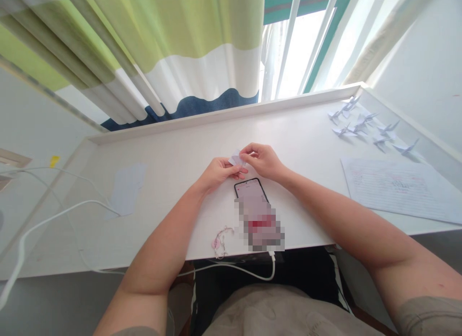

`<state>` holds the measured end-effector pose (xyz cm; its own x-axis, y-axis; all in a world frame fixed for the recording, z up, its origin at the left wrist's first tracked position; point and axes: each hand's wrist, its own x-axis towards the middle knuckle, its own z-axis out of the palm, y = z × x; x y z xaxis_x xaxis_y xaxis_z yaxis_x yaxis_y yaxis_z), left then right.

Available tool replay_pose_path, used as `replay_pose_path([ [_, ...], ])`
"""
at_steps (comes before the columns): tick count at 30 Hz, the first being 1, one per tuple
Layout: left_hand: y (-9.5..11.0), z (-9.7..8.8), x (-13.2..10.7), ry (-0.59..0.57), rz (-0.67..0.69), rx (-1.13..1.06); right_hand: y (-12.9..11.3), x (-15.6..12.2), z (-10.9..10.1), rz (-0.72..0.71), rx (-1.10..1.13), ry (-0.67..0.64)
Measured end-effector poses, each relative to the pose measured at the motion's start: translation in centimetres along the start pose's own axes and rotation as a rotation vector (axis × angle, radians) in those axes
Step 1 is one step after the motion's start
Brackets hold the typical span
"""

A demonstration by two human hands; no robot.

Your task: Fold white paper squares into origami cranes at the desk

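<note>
The left hand and right hand held paper in a fingertip pinch; a phone lay near the desk's near edge, cranes toward its far right corner.

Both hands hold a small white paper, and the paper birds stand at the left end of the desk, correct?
No: the head view shows the paper birds at the right end of the desk. The left hand and right hand do hold a small white paper.
</note>
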<state>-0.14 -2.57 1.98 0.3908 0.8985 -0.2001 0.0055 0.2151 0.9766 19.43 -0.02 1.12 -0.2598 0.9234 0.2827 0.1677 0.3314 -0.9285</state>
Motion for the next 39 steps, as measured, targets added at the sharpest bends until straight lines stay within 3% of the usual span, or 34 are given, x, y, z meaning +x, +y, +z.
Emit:
replay_pose_path([
  [14, 0.4, 0.7, -0.1, 0.053, -0.054, 0.006, -0.2, 0.0, 0.7, 0.037, -0.115, 0.079],
  [27, 0.1, 0.7, 0.0, 0.066, -0.02, 0.001, 0.3, -0.4, 0.8, -0.01, 0.049, 0.109],
  [33, 0.5, 0.8, -0.3, 0.107, -0.014, -0.031, 0.2, -0.2, 0.7, 0.065, 0.272, 0.0],
  [39, 0.6, 1.2, -0.4, 0.09, -0.002, 0.008, -0.2, -0.4, 0.6, 0.095, 0.177, -0.095],
])
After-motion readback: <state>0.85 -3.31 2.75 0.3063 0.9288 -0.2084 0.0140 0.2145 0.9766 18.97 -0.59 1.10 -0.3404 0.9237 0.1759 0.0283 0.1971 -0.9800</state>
